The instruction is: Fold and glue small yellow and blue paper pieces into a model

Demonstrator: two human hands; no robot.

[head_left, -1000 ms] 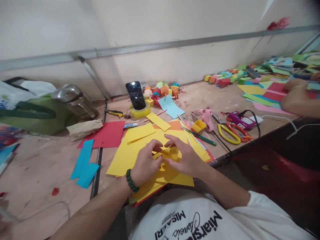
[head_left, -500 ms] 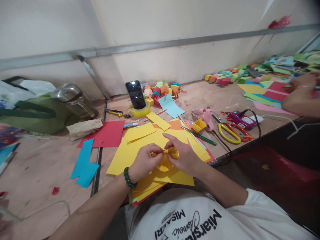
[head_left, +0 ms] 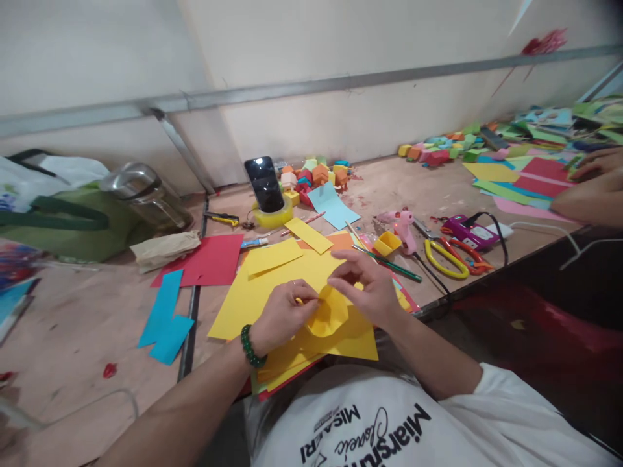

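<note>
Between my hands is a folded yellow paper piece (head_left: 329,314), its inner face showing. My left hand (head_left: 287,310), with a green bead bracelet at the wrist, pinches the left edge of that piece. At its upper right, my right hand (head_left: 367,285) has thumb and forefinger apart, with nothing visible between them. Under both hands lie stacked yellow sheets (head_left: 243,299). A narrow yellow strip (head_left: 309,235) rests above them, and a small yellow paper box (head_left: 387,243) stands to the right.
A phone (head_left: 263,184) leans in a tape roll near small paper cubes (head_left: 320,174). Rightward lie a pink glue gun (head_left: 405,228), yellow-handled scissors (head_left: 445,261) and a purple device (head_left: 467,232). Another person's hand (head_left: 596,165) is at far right. A bottle (head_left: 146,194) stands left.
My right hand has let go of the yellow piece and moved up and to the right, its fingers opening. The piece now shows more of its inside. The other person's hand has shifted right.
</note>
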